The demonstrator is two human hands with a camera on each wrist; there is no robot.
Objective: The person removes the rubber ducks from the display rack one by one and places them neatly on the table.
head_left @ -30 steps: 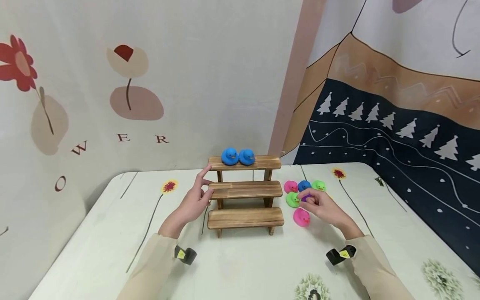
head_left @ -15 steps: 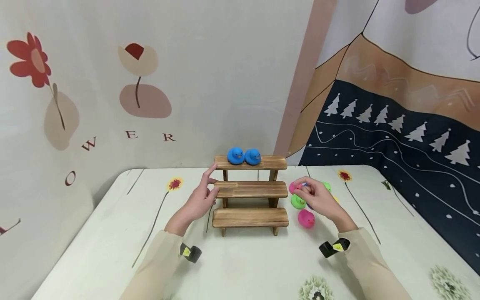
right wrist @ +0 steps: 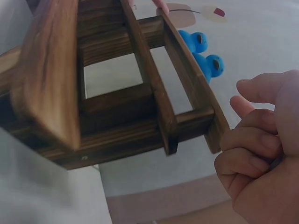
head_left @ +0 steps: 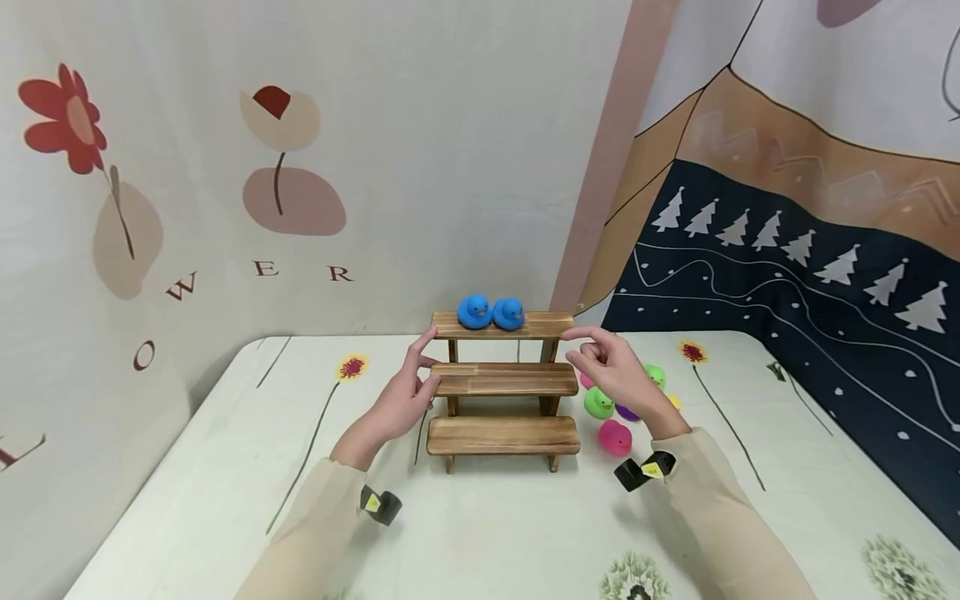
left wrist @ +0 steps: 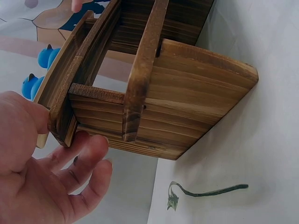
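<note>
A three-step wooden display stand point(head_left: 504, 433) stands on the cloth-covered table. Side by side on its top step sit two blue rubber ducks point(head_left: 474, 312). My left hand point(head_left: 393, 404) holds the stand's left side, index finger at the top step's end and thumb at the middle step's end; in the left wrist view the other fingers point(left wrist: 88, 158) bend beneath the step. My right hand point(head_left: 618, 375) holds nothing. Its index finger reaches to the top step's right end, while the other fingers curl, as the right wrist view shows.
Right of the stand lies a group of rubber ducks, partly behind my right hand: a pink duck point(head_left: 615, 437), a green duck point(head_left: 598, 403), another green duck point(head_left: 656, 376), a purple duck point(head_left: 627, 413) and others mostly hidden. A printed cloth backdrop point(head_left: 420, 167) rises behind the table.
My right hand has moved from over the loose ducks, left and up to the stand's top right end. The left hand stays at the stand. The head view has shifted slightly.
</note>
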